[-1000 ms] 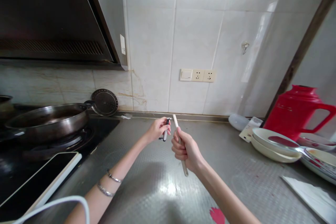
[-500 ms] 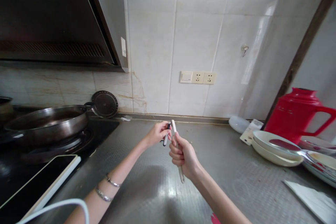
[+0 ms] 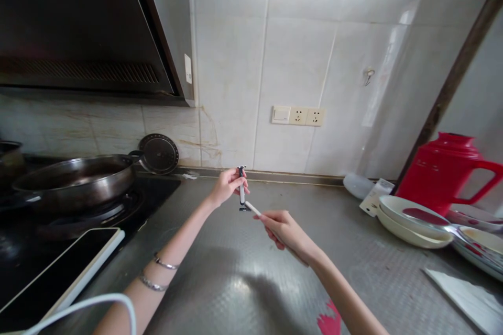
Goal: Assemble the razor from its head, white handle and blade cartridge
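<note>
Head view: your left hand (image 3: pixel 228 186) has a small grey-and-black tool (image 3: pixel 241 192) pinched between thumb and fingers. Tool near upright, a short crosspiece at the top, another dark one at the lower end. Your right hand (image 3: pixel 286 230) is closed around a pale stick (image 3: pixel 253 210), its tip angled away and leftward. Tip sits at the tool's lower end; whether the two touch, cannot tell. Both pieces are in your hands over the middle of the metal counter (image 3: pixel 212 267), toward its back edge.

Two silvery bracelets (image 3: pixel 152 285) on your left forearm. Red patch (image 3: pixel 329 318) on the counter, beside your right forearm.

Farther left: steel pan (image 3: pixel 106 188) on the black stove, dark round disc (image 3: pixel 159 154) leaning at the wall behind it. Flat dark-faced device (image 3: pixel 51 277) nearer you, white cable (image 3: pixel 94 299) curving in front.

Far right: red jug (image 3: pixel 436 175) with a side handle, stacked dishes (image 3: pixel 412 235) before it, white sheet (image 3: pixel 466 296) nearer you. Switch and socket panel (image 3: pixel 298 115) on the tiled wall ahead.
</note>
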The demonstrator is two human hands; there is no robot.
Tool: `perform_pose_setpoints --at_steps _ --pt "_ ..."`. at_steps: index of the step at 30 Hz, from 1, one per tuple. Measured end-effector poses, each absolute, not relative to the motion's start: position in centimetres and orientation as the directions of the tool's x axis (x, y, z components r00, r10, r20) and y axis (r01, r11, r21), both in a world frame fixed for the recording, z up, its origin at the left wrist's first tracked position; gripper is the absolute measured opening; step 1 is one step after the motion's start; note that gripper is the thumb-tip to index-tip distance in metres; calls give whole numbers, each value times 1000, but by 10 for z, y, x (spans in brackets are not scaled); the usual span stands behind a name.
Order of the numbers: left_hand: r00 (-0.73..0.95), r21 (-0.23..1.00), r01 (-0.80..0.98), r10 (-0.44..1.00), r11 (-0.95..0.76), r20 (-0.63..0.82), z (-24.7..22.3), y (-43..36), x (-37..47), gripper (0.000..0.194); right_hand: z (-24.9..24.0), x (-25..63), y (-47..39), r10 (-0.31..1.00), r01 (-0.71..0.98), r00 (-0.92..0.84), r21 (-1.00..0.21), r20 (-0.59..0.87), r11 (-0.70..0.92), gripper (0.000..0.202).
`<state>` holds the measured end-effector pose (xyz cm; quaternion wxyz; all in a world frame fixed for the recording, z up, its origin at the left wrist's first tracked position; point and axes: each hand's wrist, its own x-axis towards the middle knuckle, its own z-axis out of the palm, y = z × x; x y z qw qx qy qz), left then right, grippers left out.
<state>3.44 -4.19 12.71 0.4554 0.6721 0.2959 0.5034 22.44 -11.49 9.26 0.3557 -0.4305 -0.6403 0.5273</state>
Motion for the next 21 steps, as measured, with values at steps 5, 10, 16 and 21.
perform_pose_setpoints --at_steps 5,10,16,21 --pt "317 908 -88 853 -409 415 131 -45 33 24 96 236 -105 954 222 -245 -948 171 227 33" --pt "331 904 -80 844 -419 421 131 -45 32 22 84 239 -90 967 99 -48 -962 250 253 40" --pt "368 911 -76 838 -405 403 128 -47 39 23 60 227 -79 980 308 -126 -933 154 186 40" --pt "408 916 -52 829 -397 383 124 -48 44 23 47 209 -75 968 808 -151 -539 199 237 41"
